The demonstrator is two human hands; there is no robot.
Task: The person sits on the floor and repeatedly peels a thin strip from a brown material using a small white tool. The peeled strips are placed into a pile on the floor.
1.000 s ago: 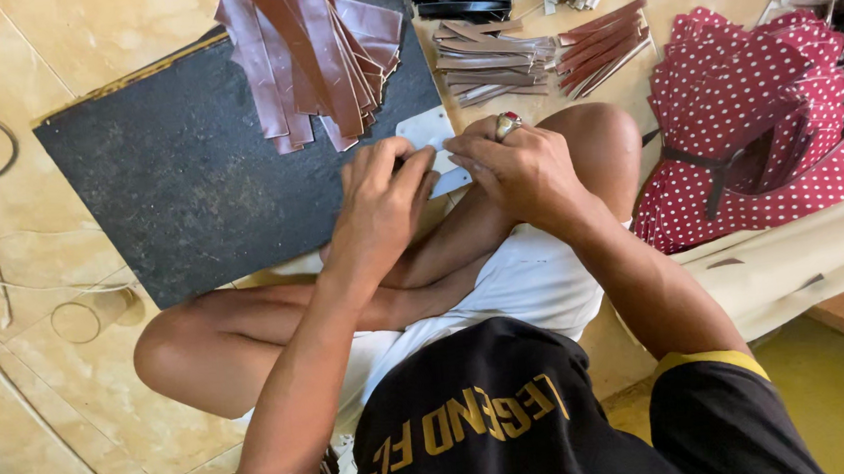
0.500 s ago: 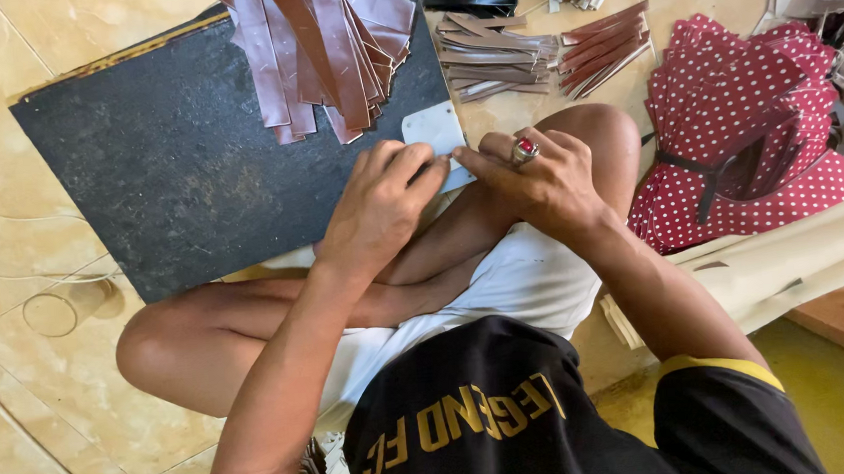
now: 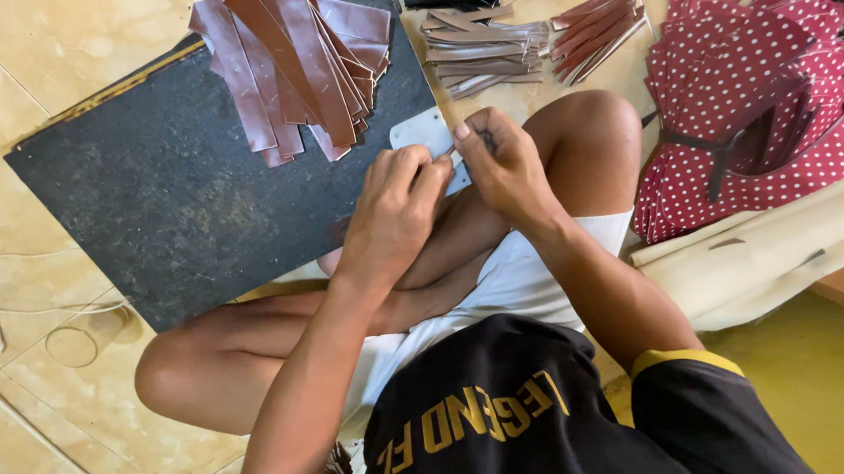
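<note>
The left hand and right hand are meeting fingertip to fingertip, pinching a small piece whose long axis I cannot tell, over a pale template on the dark board. Brown strips are lying beyond, far ends pointing away; a dotted red fabric is sitting right.

You wear a black short-sleeved shirt with yellow bands at the sleeve hems and yellow block lettering across the chest. Below it you have white shorts. Your forearms and legs are bare. Your left hand and right hand are ungloved, and no wristband or watch shows.
</note>
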